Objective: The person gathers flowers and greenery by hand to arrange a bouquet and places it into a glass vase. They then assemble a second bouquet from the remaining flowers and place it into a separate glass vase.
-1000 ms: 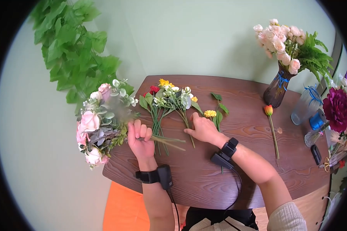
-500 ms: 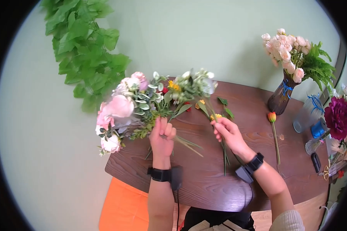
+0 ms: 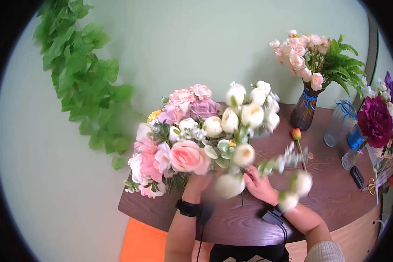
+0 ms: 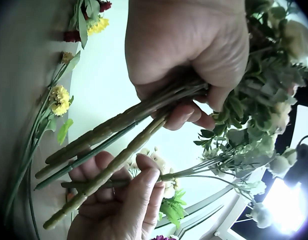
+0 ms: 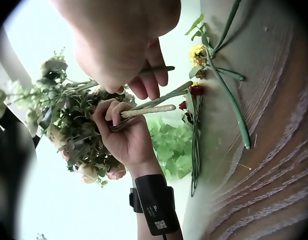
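Observation:
My left hand [image 4: 186, 45] grips a bundle of thick green-brown stems [image 4: 104, 127]; above it in the head view spreads the bouquet of pink roses [image 3: 190, 157] and white blooms. The right hand [image 3: 262, 187] is close on its right, and in the left wrist view its thumb and fingers [image 4: 139, 192] pinch a thin green stem just beside the bundle. That stem carries small white-green sprigs [image 4: 251, 187]. From the right wrist, the left hand [image 5: 126, 135] shows curled round the stems, the right hand [image 5: 129, 45] above it.
Yellow flowers [image 4: 60, 100] and red ones [image 5: 196, 90] lie on the brown table [image 3: 336, 192]. At the right are an orange tulip [image 3: 296, 134], a dark vase [image 3: 304, 111] of pale roses, a clear vase [image 3: 335, 131], blue ribbon [image 3: 355, 139] and scissors [image 3: 371, 186]. Green leaves [image 3: 81, 74] hang at left.
Both hands have drawn closer together. The bouquet has swung up and right in front of the table's middle, and the right hand has brought its stem beside the bundle.

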A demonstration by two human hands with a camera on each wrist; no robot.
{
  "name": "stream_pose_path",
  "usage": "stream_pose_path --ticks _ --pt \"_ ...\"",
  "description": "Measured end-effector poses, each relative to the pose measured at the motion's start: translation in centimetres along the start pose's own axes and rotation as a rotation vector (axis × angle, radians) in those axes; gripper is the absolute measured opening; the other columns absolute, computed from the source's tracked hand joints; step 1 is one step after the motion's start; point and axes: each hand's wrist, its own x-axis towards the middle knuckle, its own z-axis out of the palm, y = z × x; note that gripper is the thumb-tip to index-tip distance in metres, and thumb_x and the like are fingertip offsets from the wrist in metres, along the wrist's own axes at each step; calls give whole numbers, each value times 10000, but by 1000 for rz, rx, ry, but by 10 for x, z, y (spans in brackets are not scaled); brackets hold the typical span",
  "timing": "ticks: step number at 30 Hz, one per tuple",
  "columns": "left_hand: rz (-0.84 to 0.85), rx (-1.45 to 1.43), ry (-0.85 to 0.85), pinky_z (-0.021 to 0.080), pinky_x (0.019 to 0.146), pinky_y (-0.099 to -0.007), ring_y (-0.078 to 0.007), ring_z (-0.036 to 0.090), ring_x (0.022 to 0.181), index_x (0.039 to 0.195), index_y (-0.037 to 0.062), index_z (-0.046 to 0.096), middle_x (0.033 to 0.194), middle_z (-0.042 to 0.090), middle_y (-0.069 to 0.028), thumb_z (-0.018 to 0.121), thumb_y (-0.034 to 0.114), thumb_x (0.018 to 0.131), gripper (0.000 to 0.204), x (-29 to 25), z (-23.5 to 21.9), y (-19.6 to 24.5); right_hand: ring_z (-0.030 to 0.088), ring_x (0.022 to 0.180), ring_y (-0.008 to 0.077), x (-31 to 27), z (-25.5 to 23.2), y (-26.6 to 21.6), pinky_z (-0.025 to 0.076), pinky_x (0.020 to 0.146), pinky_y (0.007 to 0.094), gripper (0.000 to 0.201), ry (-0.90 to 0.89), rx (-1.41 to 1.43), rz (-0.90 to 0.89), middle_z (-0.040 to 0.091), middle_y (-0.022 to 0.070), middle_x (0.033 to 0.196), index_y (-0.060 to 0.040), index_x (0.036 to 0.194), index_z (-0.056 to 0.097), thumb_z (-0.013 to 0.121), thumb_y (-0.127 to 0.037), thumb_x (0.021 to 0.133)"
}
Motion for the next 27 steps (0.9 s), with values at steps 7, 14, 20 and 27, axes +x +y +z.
stream_pose_path --ticks 7,14,20,27 --pt "159 -581 -62 355 716 -348 -220 413 861 1043 64 435 951 429 -109 542 307 825 344 10 6 -4 537 591 303 -5 -7 16 438 559 334 107 -25 -137 78 499 158 676 -5 856 519 549 -77 783" --pt "34 -1482 -70 360 487 -289 -123 434 561 830 105 434 767 432 -37 540 295 849 219 -4 -27 53 592 810 202 11 -1 -12 442 734 285 227 -44 36 61 605 85 838 10 889 553 355 -99 912" --pt "171 -1446 -258 390 517 -302 -148 471 540 954 71 510 894 520 -87 516 305 854 254 0 -39 38 581 820 199 10 0 -24 444 732 300 167 -250 21 208 598 99 872 1 936 544 420 -96 884" --pt "181 -1375 -258 401 559 -293 -142 488 605 1012 66 501 887 523 -73 496 273 867 253 2 -28 10 557 695 300 -15 3 13 456 669 363 121 -349 -117 215 566 124 804 -51 860 563 515 -139 792"
